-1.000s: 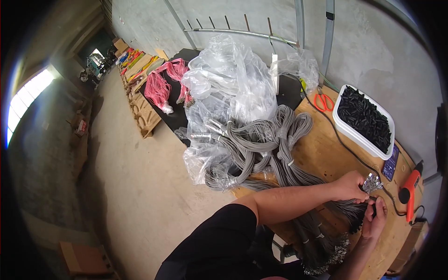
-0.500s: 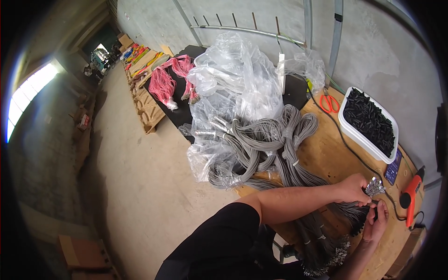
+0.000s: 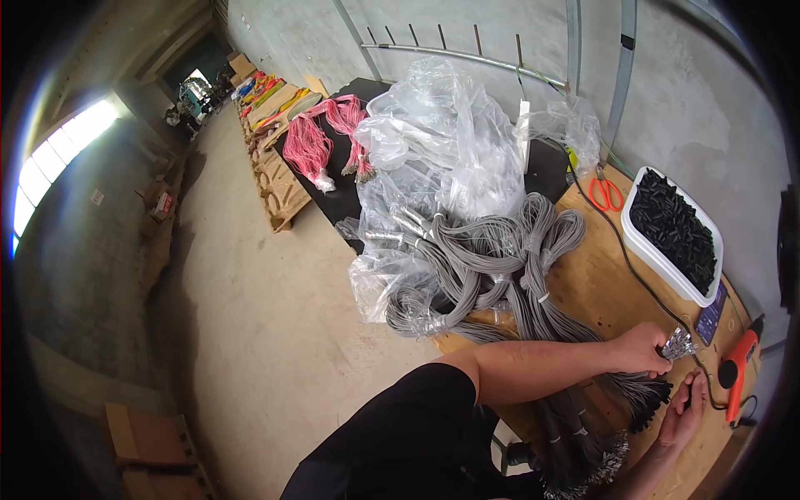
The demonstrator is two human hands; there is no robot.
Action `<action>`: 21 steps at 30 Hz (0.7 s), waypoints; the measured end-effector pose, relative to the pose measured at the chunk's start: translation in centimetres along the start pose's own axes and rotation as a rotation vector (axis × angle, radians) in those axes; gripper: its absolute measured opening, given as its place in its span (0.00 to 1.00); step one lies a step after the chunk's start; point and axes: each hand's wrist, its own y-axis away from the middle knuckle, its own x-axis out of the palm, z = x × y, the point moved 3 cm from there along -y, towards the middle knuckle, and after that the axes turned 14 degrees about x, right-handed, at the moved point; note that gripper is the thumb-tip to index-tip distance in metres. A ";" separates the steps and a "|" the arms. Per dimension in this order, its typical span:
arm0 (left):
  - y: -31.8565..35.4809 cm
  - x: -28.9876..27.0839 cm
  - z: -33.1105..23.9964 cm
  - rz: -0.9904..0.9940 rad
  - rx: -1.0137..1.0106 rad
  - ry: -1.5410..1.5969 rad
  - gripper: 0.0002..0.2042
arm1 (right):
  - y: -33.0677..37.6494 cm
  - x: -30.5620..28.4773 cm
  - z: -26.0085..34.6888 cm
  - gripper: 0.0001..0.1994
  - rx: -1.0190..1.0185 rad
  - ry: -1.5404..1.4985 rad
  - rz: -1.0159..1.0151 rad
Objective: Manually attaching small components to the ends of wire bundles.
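My left hand [image 3: 643, 348] is closed around a bundle of thin grey cables, whose silvery ends [image 3: 679, 343] fan out past the fingers. Just below and to the right, my right hand [image 3: 683, 415] has its fingers curled together. Something dark shows between them, too small to make out. Beneath my left hand, other grey cable ends [image 3: 648, 407] carry black sleeves. Another grey bundle with frayed silvery ends [image 3: 604, 458] lies near the table's front edge, beside my right forearm.
A white tub [image 3: 642, 237] of short black tubes stands at the back right. Orange-handled scissors [image 3: 606, 193], a phone [image 3: 710, 321] and a red heat gun [image 3: 739, 367] are nearby. Coiled grey cables [image 3: 467, 258], clear plastic bags [image 3: 450, 133] and pink cable bundles [image 3: 308, 150] lie leftward.
My right hand has drawn away from the cable ends at my left hand, down and to the right. The whole view has shifted slightly.
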 end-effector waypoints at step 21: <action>0.3 1.4 1.1 0.212 0.094 -0.114 0.09 | 0.7 2.2 -1.2 0.15 -0.021 0.086 -0.010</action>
